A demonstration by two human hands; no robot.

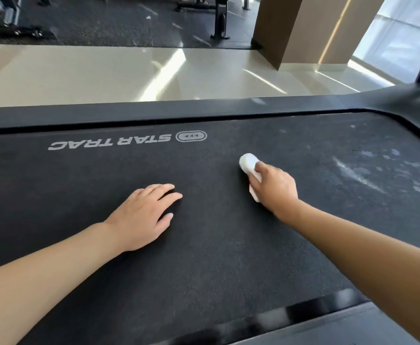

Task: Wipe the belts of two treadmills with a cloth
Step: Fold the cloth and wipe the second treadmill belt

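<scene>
A person leans over a treadmill belt [204, 245], both bare forearms reaching across the dark, textured surface. The right hand [275, 189] has its fingers curled round a white cloth [249, 165], folded into a thick wad, and holds it against the belt; the rounded end of the cloth sticks out beyond the fingers, and a flat corner shows beneath the palm. The left hand [142, 216] lies flat on the belt, palm down, fingers straight and slightly spread, holding nothing, well apart from the cloth. To the right of the cloth, pale smears and spots [368, 170] mark the belt. Beyond the hands, white lettering [109, 143] reading STAR TRAC appears upside down next to an oval logo [191, 136]. A dark side rail [154, 112] borders the far edge of the belt, and a second rail [328, 322] runs along the near edge. Past the treadmill lies a pale glossy floor [79, 75] with streaks of sunlight, a brown pillar [298, 28], and gym equipment [220, 18] on dark matting.
</scene>
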